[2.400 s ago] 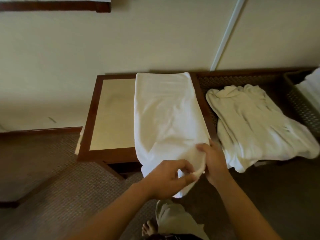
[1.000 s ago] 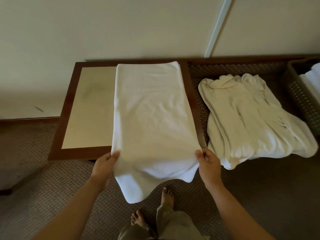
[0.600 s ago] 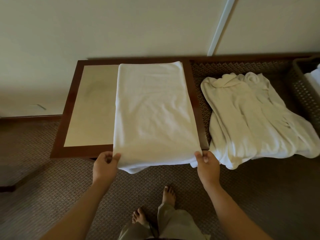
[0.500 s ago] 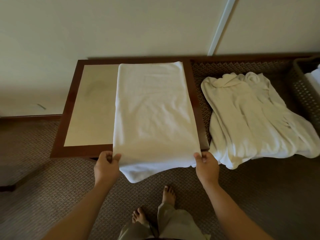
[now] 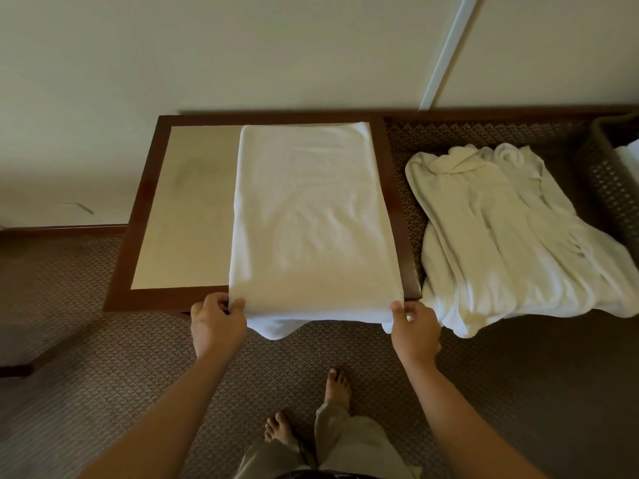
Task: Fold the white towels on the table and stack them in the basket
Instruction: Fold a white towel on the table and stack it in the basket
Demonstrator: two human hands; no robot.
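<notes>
light: dim, warm, soft
shadows: dark carpet (image 5: 103,357), lower left
edges: wide-angle bend
focus: towel (image 5: 311,219) slightly soft, no glare

White towel (image 5: 311,219) flat on table (image 5: 145,209) (near edge overhangs); basket (image 5: 608,174) far right.

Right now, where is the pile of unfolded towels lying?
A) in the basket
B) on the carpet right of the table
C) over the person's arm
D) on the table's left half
B: the unfolded towels lie heaped on the carpet between the table and the basket.
</notes>
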